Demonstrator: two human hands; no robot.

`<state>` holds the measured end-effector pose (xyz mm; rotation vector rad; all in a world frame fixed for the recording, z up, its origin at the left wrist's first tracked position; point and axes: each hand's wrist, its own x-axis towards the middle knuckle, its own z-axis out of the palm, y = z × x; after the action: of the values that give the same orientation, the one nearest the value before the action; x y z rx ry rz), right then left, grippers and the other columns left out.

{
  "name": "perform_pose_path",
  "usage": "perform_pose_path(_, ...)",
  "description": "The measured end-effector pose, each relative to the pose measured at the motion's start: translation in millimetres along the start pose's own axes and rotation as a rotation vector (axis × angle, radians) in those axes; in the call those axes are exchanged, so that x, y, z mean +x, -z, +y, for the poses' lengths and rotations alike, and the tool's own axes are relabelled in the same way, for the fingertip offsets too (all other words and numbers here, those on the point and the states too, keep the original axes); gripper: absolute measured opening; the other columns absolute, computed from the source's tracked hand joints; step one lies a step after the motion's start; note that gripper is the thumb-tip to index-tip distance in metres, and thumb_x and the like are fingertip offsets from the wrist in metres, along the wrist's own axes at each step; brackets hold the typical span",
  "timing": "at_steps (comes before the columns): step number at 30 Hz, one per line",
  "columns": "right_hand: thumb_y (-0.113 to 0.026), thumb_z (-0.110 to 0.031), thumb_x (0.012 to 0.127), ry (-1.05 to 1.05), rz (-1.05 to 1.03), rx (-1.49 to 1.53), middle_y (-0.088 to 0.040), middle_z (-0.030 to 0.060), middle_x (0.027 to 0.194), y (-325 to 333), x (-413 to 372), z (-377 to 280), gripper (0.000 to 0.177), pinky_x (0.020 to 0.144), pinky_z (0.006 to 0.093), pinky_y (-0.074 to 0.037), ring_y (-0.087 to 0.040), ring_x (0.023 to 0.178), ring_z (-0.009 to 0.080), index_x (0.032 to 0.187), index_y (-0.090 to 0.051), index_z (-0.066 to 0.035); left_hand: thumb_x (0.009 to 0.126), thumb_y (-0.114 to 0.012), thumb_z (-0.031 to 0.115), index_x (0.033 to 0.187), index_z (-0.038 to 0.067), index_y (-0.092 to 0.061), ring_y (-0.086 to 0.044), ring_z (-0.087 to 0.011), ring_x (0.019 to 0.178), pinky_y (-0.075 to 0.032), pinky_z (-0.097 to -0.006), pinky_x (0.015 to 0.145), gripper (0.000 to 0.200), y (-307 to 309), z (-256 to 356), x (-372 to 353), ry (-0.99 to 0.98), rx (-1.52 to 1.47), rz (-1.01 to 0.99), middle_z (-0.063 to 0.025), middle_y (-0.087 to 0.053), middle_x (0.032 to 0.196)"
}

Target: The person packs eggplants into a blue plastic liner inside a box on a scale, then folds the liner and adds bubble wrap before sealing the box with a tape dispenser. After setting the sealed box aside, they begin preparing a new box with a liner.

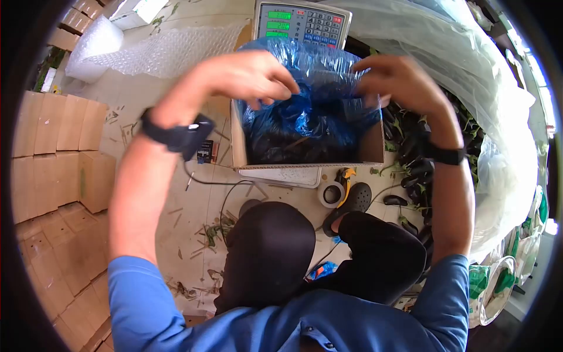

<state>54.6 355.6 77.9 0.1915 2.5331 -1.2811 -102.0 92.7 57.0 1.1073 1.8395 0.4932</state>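
Note:
An open cardboard box stands in front of me, lined with a blue plastic bag. Dark eggplants show through the plastic, mostly covered by it. Above the box's left side is my left hand, fingers bent and apart, close to the bag. My right hand hovers over the right side, fingers spread and smeared by motion. Neither hand shows plastic clearly gripped. The box rests on a scale platform, with the scale's lit display behind it.
Stacked cartons line the left. Bubble wrap lies at the back left. Loose eggplants and clear plastic sheeting fill the right. A tape roll with a yellow-handled tool sits by my shoe. Plant scraps litter the floor.

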Motion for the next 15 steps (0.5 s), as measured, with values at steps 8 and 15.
perform_pose_path(8,-0.059,-0.040,0.102,-0.365,-0.030,0.806,-0.070,0.0125,0.120,-9.4,41.1,136.9,0.055,0.074,0.0333,-0.060,-0.068,0.083,0.0164,0.136,-0.055,0.003,0.089,-0.075,0.026,0.149,0.003,-0.045,-0.067,-0.0174,0.089,-0.054,-0.0361,0.074,0.070,25.4,-79.3,-3.9,0.410,-0.110,0.203,-0.0127,-0.068,0.119)
perform_pose_path(15,-0.068,-0.003,0.087,0.064,0.100,0.514,-0.073,0.0071,0.093,23.5,4.9,88.2,0.023,0.078,0.0294,-0.057,-0.069,0.082,0.0153,0.109,-0.069,0.002,0.080,-0.075,0.014,0.091,0.002,-0.069,-0.063,-0.0166,0.074,-0.051,-0.0352,0.064,0.017,16.4,-75.2,-12.0,-0.106,0.093,0.456,-0.0059,-0.067,0.081)
